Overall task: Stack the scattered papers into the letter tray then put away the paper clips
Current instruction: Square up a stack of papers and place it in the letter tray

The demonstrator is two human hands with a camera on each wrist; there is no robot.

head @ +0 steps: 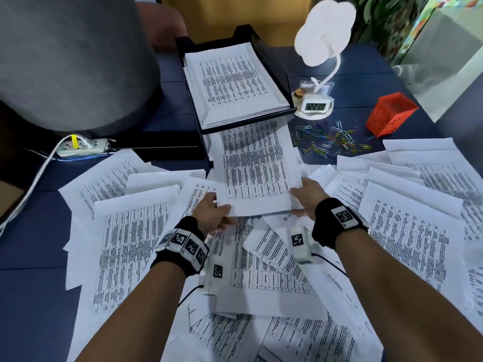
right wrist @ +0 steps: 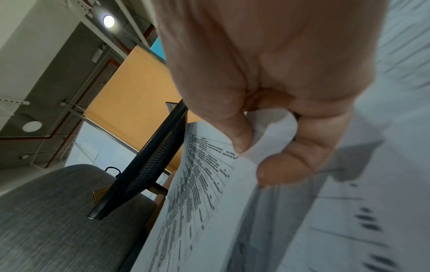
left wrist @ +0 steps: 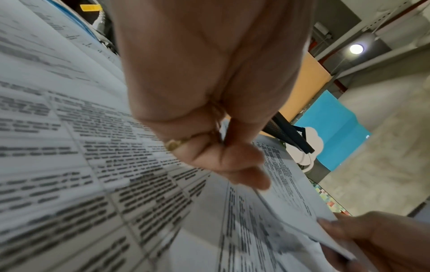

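Observation:
Both hands hold one thin sheaf of printed papers by its near corners, lifted above the scattered papers on the blue desk. My left hand pinches the near left corner, thumb on top. My right hand pinches the near right corner, the paper curling between thumb and fingers. The sheaf's far end reaches the front lip of the black letter tray, which holds a stack of papers. Coloured paper clips lie loose to the right of the tray.
A red mesh pen holder stands right of the clips. A white cloud-shaped lamp with a small clock sits beside the tray. A grey chair back and a power strip are at the left.

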